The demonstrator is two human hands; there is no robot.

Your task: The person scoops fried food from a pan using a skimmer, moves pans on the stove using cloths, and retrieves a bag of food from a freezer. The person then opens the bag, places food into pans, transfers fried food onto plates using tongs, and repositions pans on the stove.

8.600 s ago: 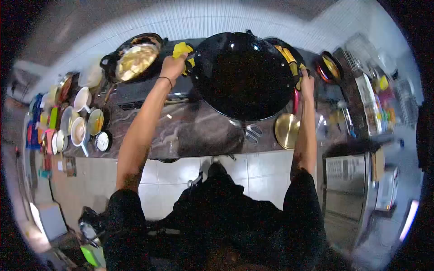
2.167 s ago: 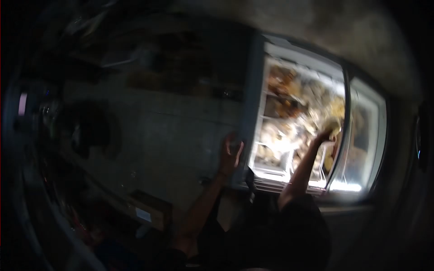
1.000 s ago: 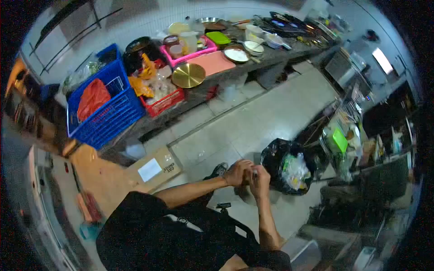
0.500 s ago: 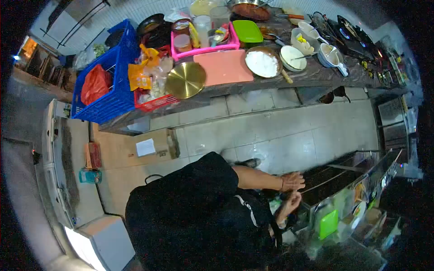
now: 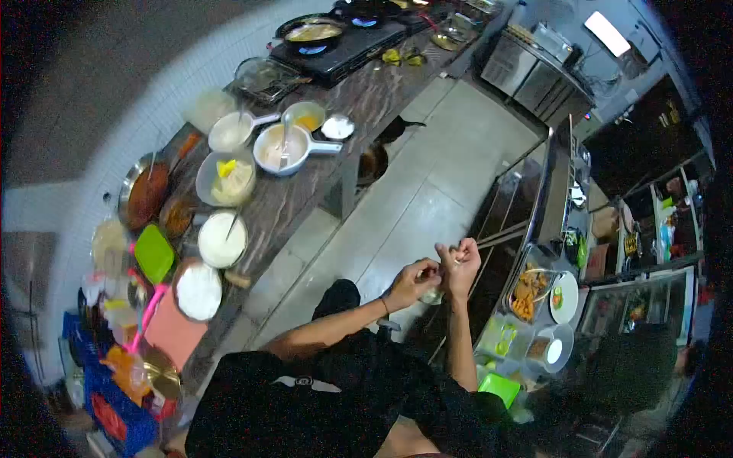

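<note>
My left hand (image 5: 413, 285), with a dark band at its wrist, is held out over the floor in front of my body. Its fingers are curled in a pinch, and anything between them is too small to make out. Close by on the right, my right hand (image 5: 460, 263) is raised with bent fingers; a tiny pale spot shows there, but I cannot tell what it is. Just below the fingers, between the hands, a small translucent object (image 5: 431, 296) is visible, its kind and support unclear.
A marble counter (image 5: 279, 221) on the left bears a bowl of white powder (image 5: 198, 291), a white-handled strainer (image 5: 282, 150) and a pan (image 5: 311, 30) over a lit burner. At right, a container of fried food (image 5: 531, 292) stands beside a white plate (image 5: 564, 298).
My view has swung right, bringing the stove and the right-hand shelves into view. Both hands now appear higher up and further forward, with their fingers more curled.
</note>
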